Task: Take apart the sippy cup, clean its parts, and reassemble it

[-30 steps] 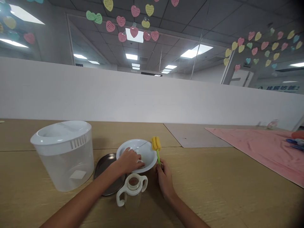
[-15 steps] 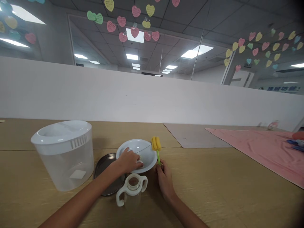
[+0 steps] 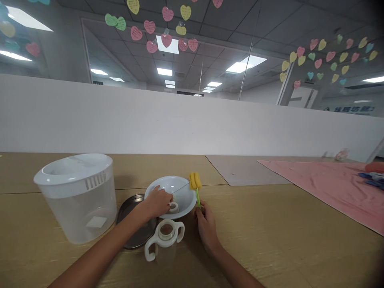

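My left hand (image 3: pixel 158 202) reaches into a white bowl (image 3: pixel 187 208), its fingers bent downward and their tips hidden from me. Just right of those fingers a small white ring (image 3: pixel 173 207) lies in the bowl. A thin straight rod (image 3: pixel 181 188) slants from beside the hand up to the bowl's far right rim. My right hand (image 3: pixel 206 224) is closed on the green handle of a bottle brush (image 3: pixel 195 182), whose yellow sponge head points up beside the bowl. In front of the bowl an open clear bottle with two white handles (image 3: pixel 166 240) stands upright.
A dark metal tray (image 3: pixel 132 204) lies beneath my left forearm. To its left stands a large translucent tub with a white lid (image 3: pixel 76 196). A pink cloth (image 3: pixel 330 184) covers the table's right side, with blue and red items (image 3: pixel 373 176) on it. A white partition (image 3: pixel 180 124) runs behind.
My left hand has shifted slightly left, off the white ring, which now shows more fully in the bowl. My right hand keeps its hold on the bottle brush. The view has turned slightly right.
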Demonstrator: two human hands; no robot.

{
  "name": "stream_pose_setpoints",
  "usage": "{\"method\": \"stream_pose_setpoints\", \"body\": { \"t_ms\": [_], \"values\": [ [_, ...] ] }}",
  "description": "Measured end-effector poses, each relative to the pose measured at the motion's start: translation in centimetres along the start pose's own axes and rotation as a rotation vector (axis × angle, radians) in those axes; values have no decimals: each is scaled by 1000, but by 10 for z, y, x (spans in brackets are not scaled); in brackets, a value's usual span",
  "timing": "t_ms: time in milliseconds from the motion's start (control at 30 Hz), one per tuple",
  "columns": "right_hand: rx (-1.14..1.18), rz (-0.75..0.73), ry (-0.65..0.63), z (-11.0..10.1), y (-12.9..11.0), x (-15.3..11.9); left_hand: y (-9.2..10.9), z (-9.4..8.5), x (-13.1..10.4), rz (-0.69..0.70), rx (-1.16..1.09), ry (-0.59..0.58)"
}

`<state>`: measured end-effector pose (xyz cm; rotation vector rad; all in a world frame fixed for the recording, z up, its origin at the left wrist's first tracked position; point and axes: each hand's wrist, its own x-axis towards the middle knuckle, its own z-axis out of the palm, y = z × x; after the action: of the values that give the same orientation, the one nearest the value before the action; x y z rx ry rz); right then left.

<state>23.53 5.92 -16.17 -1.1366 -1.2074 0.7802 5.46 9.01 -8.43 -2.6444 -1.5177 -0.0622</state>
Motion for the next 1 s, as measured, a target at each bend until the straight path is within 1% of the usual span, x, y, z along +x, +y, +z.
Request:
{"method": "stream_pose_setpoints", "body": {
  "t_ms": [167, 367, 600, 700, 800, 900, 1000],
  "values": [
    [14, 8, 2, 0, 1, 0, -1, -1, -1, 1, -51, 6],
    [15, 35, -27, -1, 0, 0, -4, -3, -2, 60, -150, -12],
    [2, 21, -17, -1, -2, -1, -9, -1, -1, 38, -227, 18],
    [0, -1, -3, -1, -1, 0, -9, -5, -2, 24, -286, -8],
    [-8, 8, -3, -1, 1, 0, -6, -11, -3, 11, -319, -33],
    [-15, 14, -1, -1, 2, 0, -4, -17, -4, -12, -357, -5],
    [-9, 14, -1, 0, 2, 0, -5, -22, -4, -48, -448, 31]
  ]
}}
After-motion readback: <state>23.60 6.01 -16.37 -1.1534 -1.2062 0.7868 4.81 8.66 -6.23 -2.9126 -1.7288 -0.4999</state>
